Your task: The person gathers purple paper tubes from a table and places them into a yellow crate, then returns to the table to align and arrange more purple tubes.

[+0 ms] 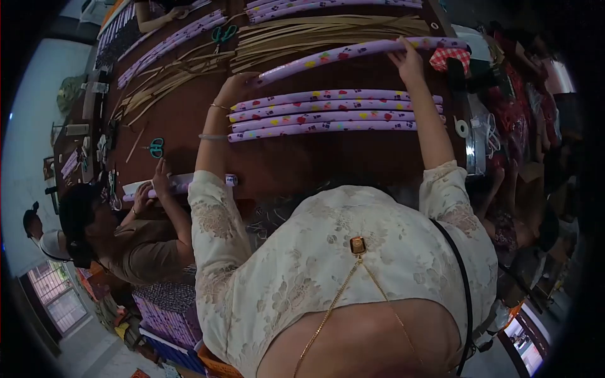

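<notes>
Both arms reach forward over the brown table. A long purple roll of printed wrapping paper (pixel 328 58) is held up between my hands, slanting higher to the right. My left hand (pixel 238 89) is closed around its left end. Farther along, near the right end, my right hand (pixel 406 62) grips it with thumb and fingers. Just below lies a row of several similar purple rolls (pixel 328 116), side by side on the table. My forearms pass over the ends of this row.
Brown paper strips (pixel 302 41) lie behind the held roll. Teal scissors (pixel 156 148) rest at left, and another pair of scissors (pixel 224 34) farther back. A co-worker (pixel 151 242) on the left handles a purple roll. A white tape roll (pixel 462 128) sits near the right edge.
</notes>
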### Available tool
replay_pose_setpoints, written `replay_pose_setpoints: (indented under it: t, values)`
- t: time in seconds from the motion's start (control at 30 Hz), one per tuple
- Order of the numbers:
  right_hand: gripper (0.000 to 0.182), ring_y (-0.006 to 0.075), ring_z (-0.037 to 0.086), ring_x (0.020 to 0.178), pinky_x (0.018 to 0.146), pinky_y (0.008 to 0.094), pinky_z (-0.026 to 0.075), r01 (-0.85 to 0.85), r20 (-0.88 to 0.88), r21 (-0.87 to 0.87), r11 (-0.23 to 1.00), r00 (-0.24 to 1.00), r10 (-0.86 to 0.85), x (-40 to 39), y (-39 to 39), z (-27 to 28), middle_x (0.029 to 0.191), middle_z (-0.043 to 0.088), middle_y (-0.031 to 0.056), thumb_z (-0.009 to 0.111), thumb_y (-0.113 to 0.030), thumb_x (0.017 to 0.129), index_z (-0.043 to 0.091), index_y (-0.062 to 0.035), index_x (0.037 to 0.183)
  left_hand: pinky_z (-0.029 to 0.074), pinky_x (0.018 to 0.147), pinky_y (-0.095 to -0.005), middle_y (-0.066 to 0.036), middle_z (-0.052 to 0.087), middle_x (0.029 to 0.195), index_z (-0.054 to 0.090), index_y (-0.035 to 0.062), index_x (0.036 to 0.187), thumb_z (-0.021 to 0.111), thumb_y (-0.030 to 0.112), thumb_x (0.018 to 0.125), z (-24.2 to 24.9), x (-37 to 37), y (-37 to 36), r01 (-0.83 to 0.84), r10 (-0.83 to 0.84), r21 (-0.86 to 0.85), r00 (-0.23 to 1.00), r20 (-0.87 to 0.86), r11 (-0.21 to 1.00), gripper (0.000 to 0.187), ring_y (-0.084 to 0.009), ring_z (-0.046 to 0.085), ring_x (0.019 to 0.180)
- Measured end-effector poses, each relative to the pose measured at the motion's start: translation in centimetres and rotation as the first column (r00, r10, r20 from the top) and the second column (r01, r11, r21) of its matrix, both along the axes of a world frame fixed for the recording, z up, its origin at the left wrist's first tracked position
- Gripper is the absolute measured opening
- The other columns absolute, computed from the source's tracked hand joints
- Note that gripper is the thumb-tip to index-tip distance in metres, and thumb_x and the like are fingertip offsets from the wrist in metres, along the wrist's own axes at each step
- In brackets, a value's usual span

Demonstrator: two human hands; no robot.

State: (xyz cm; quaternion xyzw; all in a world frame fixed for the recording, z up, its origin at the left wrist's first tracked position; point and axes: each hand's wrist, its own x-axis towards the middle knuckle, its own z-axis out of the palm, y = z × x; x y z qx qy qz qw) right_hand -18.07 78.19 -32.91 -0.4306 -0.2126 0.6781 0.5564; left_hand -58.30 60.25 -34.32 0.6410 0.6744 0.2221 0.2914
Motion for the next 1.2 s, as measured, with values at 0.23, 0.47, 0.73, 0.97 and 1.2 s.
replay_pose_setpoints:
  t: [0.23,0.47,0.73,0.97,1.2]
  values:
    - [0.026,0.0212,0.051,0.082,0.076,0.036,0.051,0.033,0.107,-0.24,0.97,0.994,-0.007,1.9,1.6,-8.5,0.086,0.048,0.0088,0.068,-0.015,0.074,0.053,-0.0037,0.092,0.046,0.076,-0.0356,-0.014,0.06,0.102,0.055,0.0052,0.111,0.058,0.01,0.08,-4.4,-0.4,2.2,0.115,-0.107,0.085,0.991,-0.085,0.99,0.031,-0.028,0.058,0.092]
    - [0.022,0.0233,0.051,0.084,0.075,0.0378,0.051,0.065,0.149,-0.356,0.932,0.989,-0.012,3.7,2.3,-12.3,0.086,0.05,0.0093,0.066,-0.01,0.075,0.052,-0.0028,0.092,0.046,0.077,-0.0379,-0.015,0.062,0.092,0.061,0.0039,0.097,0.067,0.013,0.07,-7.5,-0.1,2.6,0.052,-0.052,-0.001,0.995,-0.087,0.999,0.03,-0.032,0.058,0.087]
    - [0.02,0.0216,0.054,0.081,0.077,0.0285,0.048,-0.514,0.982,-0.141,0.846,0.034,0.185,6.5,-1.8,-10.3,0.094,0.055,0.0139,0.061,-0.005,0.076,0.054,0.0049,0.092,0.044,0.081,-0.0367,-0.011,0.061,0.094,0.064,0.0087,0.096,0.069,0.011,0.064,-8.4,0.8,1.7,0.155,-0.148,0.09,0.986,-0.076,0.984,0.032,-0.0286,0.056,0.09]
    - [0.026,0.027,0.05,0.101,0.091,0.0374,0.036,-0.432,0.917,0.376,0.82,0.302,-0.261,-4.4,-7.0,-5.8,0.103,0.054,0.0121,0.061,-0.02,0.077,0.06,-0.0105,0.101,0.044,0.082,-0.0367,-0.013,0.058,0.097,0.065,0.0099,0.096,0.071,0.011,0.062,-7.2,1.4,0.9,0.109,-0.103,0.103,0.992,-0.067,0.989,0.034,-0.03,0.054,0.093]
    - [0.024,0.0223,0.054,0.093,0.084,0.0359,0.039,-0.812,0.998,0.031,0.583,-0.007,-0.062,-13.0,-8.2,-8.1,0.091,0.058,0.0023,0.064,-0.035,0.072,0.067,-0.0179,0.089,0.045,0.081,-0.0361,-0.012,0.057,0.098,0.062,0.0099,0.1,0.066,0.012,0.068,-7.4,1.6,1.0,0.132,-0.123,0.068,0.986,-0.117,0.989,0.032,-0.029,0.054,0.092]
